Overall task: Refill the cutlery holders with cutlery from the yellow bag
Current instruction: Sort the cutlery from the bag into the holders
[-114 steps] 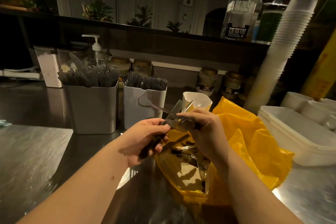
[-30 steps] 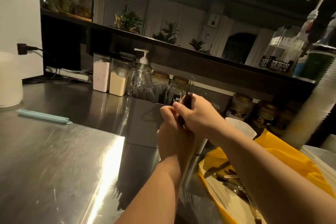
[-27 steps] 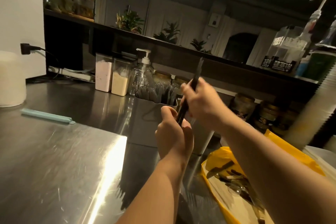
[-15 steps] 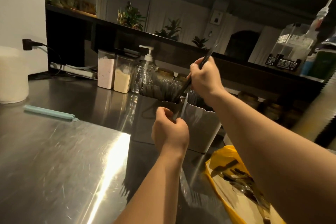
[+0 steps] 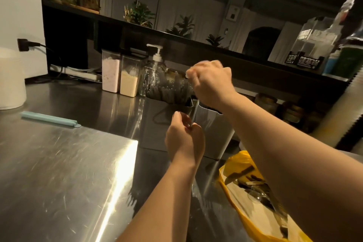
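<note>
Both curled, contents unclear: right hand (image 5: pixel 211 84) over the cutlery holder (image 5: pixel 214 130), left hand (image 5: pixel 184 137) nearer; bagged cutlery (image 5: pixel 259 193) likely light, stiff, so pinch handles.

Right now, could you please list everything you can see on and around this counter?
counter: one, steel, under everything
left holder: one, grey, mid-counter, packed with dark cutlery
right holder: one, grey, beside it on the right
yellow bag: one, yellow, lower right, cutlery inside
pump bottle: one, clear with white pump, behind left holder
powder canisters: two, pink and pale yellow contents, left of bottle
blue stick: one, light blue, lying at left
white roll: one, white, far left
cup stack: one, white, right edge, blurred
plants: several, green, on the dark shelf
left hand: one, before the right holder, fingers curled
right hand: one, above the right holder, fingers curled, blurred
</note>
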{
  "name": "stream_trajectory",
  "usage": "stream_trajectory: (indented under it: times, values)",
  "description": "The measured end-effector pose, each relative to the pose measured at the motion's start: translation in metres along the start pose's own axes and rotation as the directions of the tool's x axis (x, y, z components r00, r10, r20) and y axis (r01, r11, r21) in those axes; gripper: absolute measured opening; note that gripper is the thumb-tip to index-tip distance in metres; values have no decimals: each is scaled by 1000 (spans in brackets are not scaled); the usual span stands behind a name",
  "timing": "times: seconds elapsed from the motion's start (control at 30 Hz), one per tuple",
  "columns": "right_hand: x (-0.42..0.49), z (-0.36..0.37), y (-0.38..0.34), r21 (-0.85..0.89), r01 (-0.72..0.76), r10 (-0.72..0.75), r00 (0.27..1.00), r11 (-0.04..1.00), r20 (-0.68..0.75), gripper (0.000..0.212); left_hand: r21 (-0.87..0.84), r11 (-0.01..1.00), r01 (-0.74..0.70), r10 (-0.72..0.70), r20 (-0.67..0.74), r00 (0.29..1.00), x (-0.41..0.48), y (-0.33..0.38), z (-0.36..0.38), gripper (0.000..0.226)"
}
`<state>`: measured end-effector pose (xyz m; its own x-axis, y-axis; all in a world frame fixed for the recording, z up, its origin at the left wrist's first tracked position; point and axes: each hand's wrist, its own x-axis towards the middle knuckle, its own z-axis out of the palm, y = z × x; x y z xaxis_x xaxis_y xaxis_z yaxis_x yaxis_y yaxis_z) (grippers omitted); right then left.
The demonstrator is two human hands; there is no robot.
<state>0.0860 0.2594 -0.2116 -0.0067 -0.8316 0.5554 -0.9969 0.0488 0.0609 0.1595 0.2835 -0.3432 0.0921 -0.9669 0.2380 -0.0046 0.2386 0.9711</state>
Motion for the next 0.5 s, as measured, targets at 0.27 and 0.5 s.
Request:
stream_trajectory:
  times: [0.27, 0.5]
  values:
    - [-55, -50, 56, 513, -78, 141, 986, 855, -86, 40, 55, 895, -442, 400, 335, 853, -39, 7, 9, 12]
    - [-211, -45, 207, 181, -640, 663, 741, 746, -111, 36, 143, 849, -509, 217, 783, 582, -100, 4, 44, 15]
